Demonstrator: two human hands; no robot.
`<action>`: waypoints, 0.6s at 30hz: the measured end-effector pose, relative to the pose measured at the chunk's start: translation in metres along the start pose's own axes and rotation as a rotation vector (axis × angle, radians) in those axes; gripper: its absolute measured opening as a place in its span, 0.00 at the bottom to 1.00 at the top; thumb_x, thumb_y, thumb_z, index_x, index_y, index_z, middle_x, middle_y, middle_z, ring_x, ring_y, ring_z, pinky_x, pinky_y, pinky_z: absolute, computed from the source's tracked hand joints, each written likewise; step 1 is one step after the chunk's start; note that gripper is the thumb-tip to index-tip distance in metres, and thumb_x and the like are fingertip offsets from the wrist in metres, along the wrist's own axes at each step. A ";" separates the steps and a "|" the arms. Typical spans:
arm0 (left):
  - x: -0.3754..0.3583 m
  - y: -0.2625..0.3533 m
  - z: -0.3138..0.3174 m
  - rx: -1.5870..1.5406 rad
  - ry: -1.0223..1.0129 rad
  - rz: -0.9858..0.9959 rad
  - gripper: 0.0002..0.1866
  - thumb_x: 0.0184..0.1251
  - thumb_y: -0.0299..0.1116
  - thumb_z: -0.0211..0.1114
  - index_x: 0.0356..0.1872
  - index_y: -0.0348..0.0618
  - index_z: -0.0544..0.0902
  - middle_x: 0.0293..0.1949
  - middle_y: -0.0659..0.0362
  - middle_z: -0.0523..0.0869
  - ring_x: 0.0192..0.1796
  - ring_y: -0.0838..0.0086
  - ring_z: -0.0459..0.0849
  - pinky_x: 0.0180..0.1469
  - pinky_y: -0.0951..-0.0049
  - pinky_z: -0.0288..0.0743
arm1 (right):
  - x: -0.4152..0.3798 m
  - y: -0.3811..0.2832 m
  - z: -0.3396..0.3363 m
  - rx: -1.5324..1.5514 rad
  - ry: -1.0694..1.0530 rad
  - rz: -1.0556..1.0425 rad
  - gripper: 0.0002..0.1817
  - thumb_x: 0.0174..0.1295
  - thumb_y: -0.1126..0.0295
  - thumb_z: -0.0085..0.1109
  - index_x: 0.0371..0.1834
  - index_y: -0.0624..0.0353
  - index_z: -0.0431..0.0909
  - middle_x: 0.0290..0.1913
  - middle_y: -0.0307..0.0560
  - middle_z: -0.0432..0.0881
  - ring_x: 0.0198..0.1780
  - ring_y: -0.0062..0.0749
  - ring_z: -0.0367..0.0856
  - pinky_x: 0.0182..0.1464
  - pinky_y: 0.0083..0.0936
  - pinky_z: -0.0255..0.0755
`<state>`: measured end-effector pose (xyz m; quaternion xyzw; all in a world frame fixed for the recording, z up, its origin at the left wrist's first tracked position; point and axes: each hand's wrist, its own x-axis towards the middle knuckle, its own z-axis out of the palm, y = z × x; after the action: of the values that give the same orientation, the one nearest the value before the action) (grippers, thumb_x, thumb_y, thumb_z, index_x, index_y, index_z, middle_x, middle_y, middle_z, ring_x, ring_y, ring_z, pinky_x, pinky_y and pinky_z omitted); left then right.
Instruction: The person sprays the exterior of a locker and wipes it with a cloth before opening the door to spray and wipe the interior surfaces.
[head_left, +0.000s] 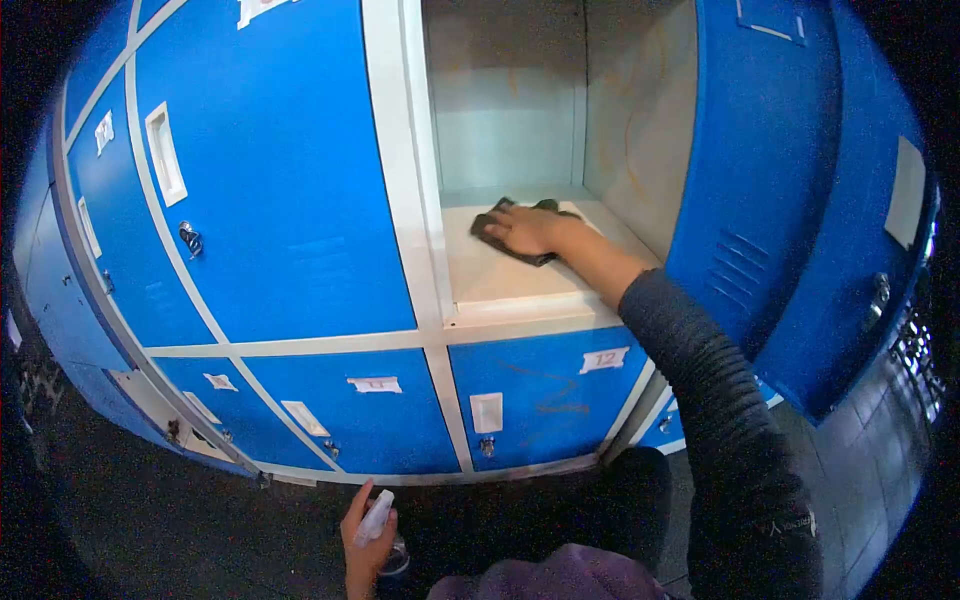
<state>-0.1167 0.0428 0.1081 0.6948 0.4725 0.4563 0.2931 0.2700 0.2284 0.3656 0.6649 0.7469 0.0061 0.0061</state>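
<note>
My right hand (528, 230) presses a dark cloth (492, 228) flat against the white floor of an open locker compartment (510, 282). The cloth spreads out around the fingers, and the hand is slightly blurred. Low in the view, my left hand (366, 540) is wrapped round the neck of a spray bottle (376, 515) with a white trigger head. Most of the bottle's body is hidden by the hand; a clear part shows below it.
Closed blue locker doors (270, 180) with silver locks fill the left. Under the open compartment is the closed door labelled 12 (545, 400). An open blue door (770, 200) swings out on the right, beside my right arm. Dark floor tiles (850, 480) lie below.
</note>
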 end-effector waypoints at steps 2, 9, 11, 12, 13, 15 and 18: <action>0.000 0.003 0.000 -0.038 -0.004 -0.029 0.28 0.53 0.25 0.65 0.59 0.35 0.71 0.32 0.58 0.79 0.34 0.79 0.77 0.37 0.79 0.72 | -0.001 0.037 0.010 -0.036 0.001 0.164 0.29 0.70 0.50 0.21 0.71 0.49 0.53 0.73 0.53 0.46 0.74 0.45 0.44 0.73 0.40 0.42; -0.007 0.009 -0.002 -0.113 -0.001 0.006 0.28 0.54 0.26 0.66 0.59 0.37 0.72 0.32 0.59 0.78 0.33 0.80 0.75 0.37 0.79 0.71 | -0.052 0.036 0.007 -0.050 -0.032 0.666 0.37 0.66 0.41 0.22 0.73 0.49 0.43 0.74 0.57 0.41 0.74 0.50 0.44 0.72 0.45 0.40; -0.007 0.010 -0.005 -0.086 -0.005 0.010 0.28 0.54 0.26 0.66 0.59 0.38 0.72 0.32 0.59 0.78 0.33 0.80 0.75 0.37 0.79 0.71 | -0.061 0.019 0.005 -0.030 -0.013 0.575 0.37 0.65 0.40 0.23 0.73 0.50 0.45 0.74 0.59 0.42 0.74 0.50 0.41 0.72 0.46 0.40; -0.008 0.010 -0.006 -0.075 -0.010 0.010 0.28 0.54 0.27 0.66 0.59 0.38 0.72 0.32 0.59 0.78 0.33 0.80 0.75 0.37 0.79 0.71 | -0.062 0.011 0.006 -0.031 -0.006 0.514 0.37 0.66 0.40 0.23 0.73 0.51 0.46 0.73 0.58 0.42 0.74 0.50 0.40 0.72 0.47 0.40; -0.007 0.011 -0.005 -0.117 -0.005 -0.012 0.28 0.54 0.27 0.66 0.59 0.38 0.72 0.32 0.59 0.78 0.33 0.79 0.75 0.37 0.79 0.71 | -0.064 -0.002 0.004 -0.024 -0.012 0.434 0.37 0.66 0.40 0.23 0.72 0.52 0.47 0.74 0.58 0.42 0.74 0.49 0.39 0.72 0.47 0.40; -0.006 0.014 -0.002 -0.199 0.002 -0.055 0.28 0.54 0.27 0.67 0.59 0.38 0.72 0.32 0.59 0.78 0.33 0.79 0.75 0.37 0.79 0.71 | -0.062 -0.032 0.003 -0.017 -0.012 0.288 0.36 0.67 0.41 0.23 0.72 0.53 0.48 0.74 0.55 0.43 0.75 0.47 0.39 0.71 0.49 0.40; -0.008 0.005 0.000 -0.192 -0.023 -0.059 0.28 0.54 0.29 0.67 0.59 0.38 0.72 0.31 0.59 0.78 0.32 0.78 0.75 0.38 0.78 0.71 | -0.058 -0.072 0.002 -0.026 -0.001 0.034 0.33 0.68 0.46 0.21 0.72 0.52 0.49 0.74 0.50 0.44 0.75 0.43 0.39 0.71 0.51 0.40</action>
<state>-0.1155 0.0340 0.1091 0.6545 0.4432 0.4826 0.3773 0.2050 0.1619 0.3627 0.6774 0.7353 0.0154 0.0151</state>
